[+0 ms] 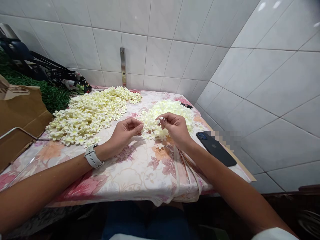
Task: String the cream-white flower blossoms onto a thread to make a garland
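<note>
Near flower piles (92, 115) on the counter (140, 170), right hand (174, 126) pinches a white piece (162, 118); left hand (128, 130) curls closed, contents unclear

Tablecloth (135, 108) offers passage between flower heaps (82, 121) (phone (216, 149) obstructs right).

Both forearms (60, 185) angle inward, hands (177, 128) near each other, fingers (130, 121) curled toward thumbs (136, 130).

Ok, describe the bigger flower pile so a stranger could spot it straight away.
Start at the floral tablecloth, then look left, beside the green grass-like strands. The pale flower pile there is wider and yellower than its neighbour, the smaller flower pile by the right hand.
</note>
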Demonstrator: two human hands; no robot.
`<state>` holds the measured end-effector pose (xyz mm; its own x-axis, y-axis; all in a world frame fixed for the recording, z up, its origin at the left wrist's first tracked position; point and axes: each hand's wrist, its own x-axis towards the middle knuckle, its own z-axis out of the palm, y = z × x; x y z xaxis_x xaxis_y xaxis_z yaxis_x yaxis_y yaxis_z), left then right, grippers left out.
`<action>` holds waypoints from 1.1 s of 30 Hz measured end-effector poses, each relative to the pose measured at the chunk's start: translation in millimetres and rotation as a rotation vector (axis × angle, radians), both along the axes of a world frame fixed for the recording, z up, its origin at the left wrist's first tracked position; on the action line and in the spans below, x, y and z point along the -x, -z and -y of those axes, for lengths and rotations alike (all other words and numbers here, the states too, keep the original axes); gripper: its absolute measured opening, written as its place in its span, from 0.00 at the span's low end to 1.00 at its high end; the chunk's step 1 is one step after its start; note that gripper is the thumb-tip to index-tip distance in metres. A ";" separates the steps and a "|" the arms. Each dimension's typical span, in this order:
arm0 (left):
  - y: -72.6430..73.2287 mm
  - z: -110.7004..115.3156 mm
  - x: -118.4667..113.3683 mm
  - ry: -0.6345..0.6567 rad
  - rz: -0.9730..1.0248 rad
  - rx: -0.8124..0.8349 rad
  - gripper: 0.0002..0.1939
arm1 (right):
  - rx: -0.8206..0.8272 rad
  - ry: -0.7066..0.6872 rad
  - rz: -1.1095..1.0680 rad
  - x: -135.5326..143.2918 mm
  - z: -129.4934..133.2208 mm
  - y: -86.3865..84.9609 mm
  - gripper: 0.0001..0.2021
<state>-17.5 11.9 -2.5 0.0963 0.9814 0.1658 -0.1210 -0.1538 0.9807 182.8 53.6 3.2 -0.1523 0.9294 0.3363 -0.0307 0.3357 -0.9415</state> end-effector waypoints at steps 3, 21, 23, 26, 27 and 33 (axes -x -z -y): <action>-0.2 -0.1 -0.1 -0.004 0.000 0.003 0.19 | 0.027 0.002 -0.009 0.7 1.3 -1.9 0.23; 4.0 3.2 0.5 0.147 -0.236 0.058 0.21 | 0.073 -0.189 0.040 9.6 7.4 10.3 0.22; 2.3 4.9 0.2 0.211 -0.281 0.047 0.23 | 0.051 -0.215 0.053 10.0 9.5 9.8 0.20; -1.7 7.9 -0.7 0.238 -0.329 0.020 0.23 | 0.001 -0.239 0.091 10.4 11.8 8.7 0.17; -2.9 8.6 -0.9 0.223 -0.346 0.007 0.22 | -0.009 -0.240 0.096 10.6 12.0 8.4 0.17; -7.7 8.1 0.0 0.106 -0.360 -0.042 0.20 | 0.071 -0.258 0.050 9.7 9.8 9.2 0.16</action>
